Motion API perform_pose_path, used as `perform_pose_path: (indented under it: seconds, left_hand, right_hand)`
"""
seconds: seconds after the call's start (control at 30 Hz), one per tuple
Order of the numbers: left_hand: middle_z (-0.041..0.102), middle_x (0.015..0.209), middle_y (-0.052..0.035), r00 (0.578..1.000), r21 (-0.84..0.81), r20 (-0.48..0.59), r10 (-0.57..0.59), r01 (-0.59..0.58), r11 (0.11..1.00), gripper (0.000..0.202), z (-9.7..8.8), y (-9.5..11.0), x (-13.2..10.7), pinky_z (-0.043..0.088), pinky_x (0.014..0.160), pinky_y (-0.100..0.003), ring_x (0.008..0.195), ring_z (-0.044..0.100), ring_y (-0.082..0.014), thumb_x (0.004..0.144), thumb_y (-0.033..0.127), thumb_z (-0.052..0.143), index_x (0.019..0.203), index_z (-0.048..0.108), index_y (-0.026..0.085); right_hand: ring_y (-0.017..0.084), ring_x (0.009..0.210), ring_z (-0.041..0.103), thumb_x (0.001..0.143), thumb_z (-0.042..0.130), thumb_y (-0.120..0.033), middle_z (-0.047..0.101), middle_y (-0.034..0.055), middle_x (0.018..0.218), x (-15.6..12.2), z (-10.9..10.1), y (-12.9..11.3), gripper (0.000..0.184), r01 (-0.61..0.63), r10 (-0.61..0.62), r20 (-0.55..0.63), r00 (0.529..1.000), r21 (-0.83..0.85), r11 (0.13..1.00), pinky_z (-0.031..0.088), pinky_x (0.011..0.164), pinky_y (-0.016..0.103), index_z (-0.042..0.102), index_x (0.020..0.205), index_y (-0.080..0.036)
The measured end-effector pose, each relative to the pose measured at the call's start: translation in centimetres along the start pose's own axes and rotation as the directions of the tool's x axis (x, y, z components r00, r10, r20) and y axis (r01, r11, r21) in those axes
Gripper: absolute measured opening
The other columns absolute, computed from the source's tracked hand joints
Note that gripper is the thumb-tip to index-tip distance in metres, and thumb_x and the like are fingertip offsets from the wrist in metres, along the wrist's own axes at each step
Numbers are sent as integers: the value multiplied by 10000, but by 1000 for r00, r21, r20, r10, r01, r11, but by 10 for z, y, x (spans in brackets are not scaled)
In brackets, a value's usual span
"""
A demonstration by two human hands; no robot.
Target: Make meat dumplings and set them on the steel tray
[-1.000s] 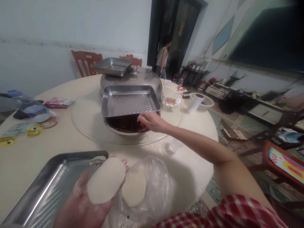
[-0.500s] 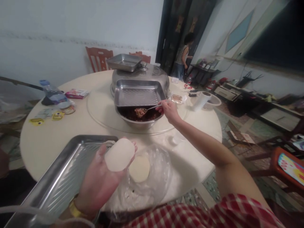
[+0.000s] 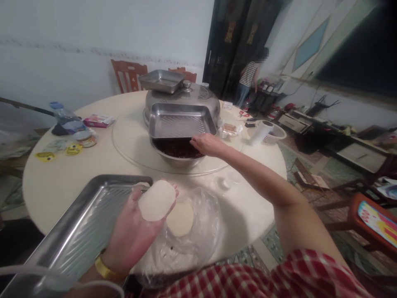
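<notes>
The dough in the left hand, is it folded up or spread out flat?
Spread flat. The dough lies open across the left hand, its pale oval face showing without a fold.

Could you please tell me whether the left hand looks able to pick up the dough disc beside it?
Probably not: the dough disc is close by, but the left hand already carries an oval dough sheet on its palm.

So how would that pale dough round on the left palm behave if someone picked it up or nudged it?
The dough round looks thin, so it would probably droop when lifted by an edge. It's likely light, resting across the open left hand. Lying flat, it seems unlikely to roll.
</notes>
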State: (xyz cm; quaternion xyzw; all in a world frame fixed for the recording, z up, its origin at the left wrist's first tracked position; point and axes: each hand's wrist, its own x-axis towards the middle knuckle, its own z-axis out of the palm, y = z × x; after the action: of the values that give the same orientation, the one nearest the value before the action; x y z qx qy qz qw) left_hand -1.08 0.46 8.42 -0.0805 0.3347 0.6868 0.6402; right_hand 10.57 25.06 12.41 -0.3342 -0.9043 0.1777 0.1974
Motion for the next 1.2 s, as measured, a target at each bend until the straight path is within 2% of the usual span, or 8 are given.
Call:
perform_pose_path:
  seconds: [0.13, 0.23, 0.37, 0.57, 0.73, 0.9, 1.03, 1.2]
  left_hand:
    - [683, 1186, -214, 993, 59, -95, 70, -64, 996, 484, 4, 1, -1, 619, 746, -448, 1061, 674, -353, 1004, 360, 276, 1277, 555, 74]
    - [710, 1145, -178, 993, 34, -108, 47, -43, 998, 483, 5, 3, -1, 622, 726, -444, 1025, 693, -331, 1004, 378, 273, 1306, 553, 127]
    - [698, 1175, -176, 996, 35, -81, 30, -27, 999, 486, 0, 6, 1, 612, 784, -438, 1073, 674, -323, 999, 373, 295, 1378, 496, 144]
    - [661, 1215, -228, 998, 79, -44, 55, -52, 996, 509, 6, 4, 5, 611, 788, -396, 1099, 658, -321, 996, 357, 308, 1356, 488, 45]
    - [652, 1222, -240, 999, 37, -35, 19, -17, 999, 506, 14, 0, 2, 601, 780, -393, 1113, 648, -330, 990, 315, 316, 1376, 449, 16]
    - [718, 1136, -152, 999, -51, 44, 15, -13, 999, 511, 10, -4, -6, 548, 919, -412, 1142, 633, -298, 993, 384, 312, 1348, 523, 84]
    - [722, 1133, -144, 997, -75, 65, -50, 55, 996, 527, 0, -7, -14, 519, 957, -419, 1158, 625, -300, 986, 434, 316, 1318, 569, 113]
    - [723, 1114, -163, 992, -40, 120, -32, 37, 999, 555, -8, -11, -23, 535, 914, -385, 1113, 648, -299, 993, 453, 313, 1225, 625, 57]
  right_hand:
    - [181, 742, 620, 834, 576, -176, 635, 54, 600, 23, -7, -5, 277, -92, 95, -33, 995, 89, 992, 419, 760, 272, 533, 560, -170]
    - [127, 550, 557, 884, 441, -174, 572, 6, 498, 31, -13, 2, 298, -186, 214, -109, 971, 219, 958, 422, 605, 229, 526, 598, -179]
    - [83, 400, 461, 898, 358, -163, 561, -24, 480, 22, -13, 18, 273, -295, 400, -160, 903, 446, 845, 366, 435, 187, 497, 664, -184]
    - [55, 392, 462, 940, 349, -219, 579, -40, 498, 0, -15, 17, 255, -264, 491, -173, 854, 669, 695, 395, 433, 150, 493, 734, -184]
    - [58, 390, 476, 918, 500, -384, 588, -39, 496, -37, -14, -14, 276, -40, 320, -175, 931, 824, 566, 406, 422, 166, 541, 732, -183]
    - [82, 468, 554, 838, 582, -583, 619, -30, 560, -86, 1, -40, 384, 61, 98, -148, 984, 801, 595, 466, 464, 202, 601, 772, -206]
    - [116, 559, 638, 841, 584, -593, 651, -13, 614, -111, 16, -45, 391, 130, -13, -151, 989, 805, 579, 537, 533, 240, 628, 796, -208]
    - [114, 617, 666, 907, 563, -476, 710, 6, 679, -131, 22, -48, 286, 301, -153, -263, 952, 740, 601, 558, 586, 242, 664, 844, -215]
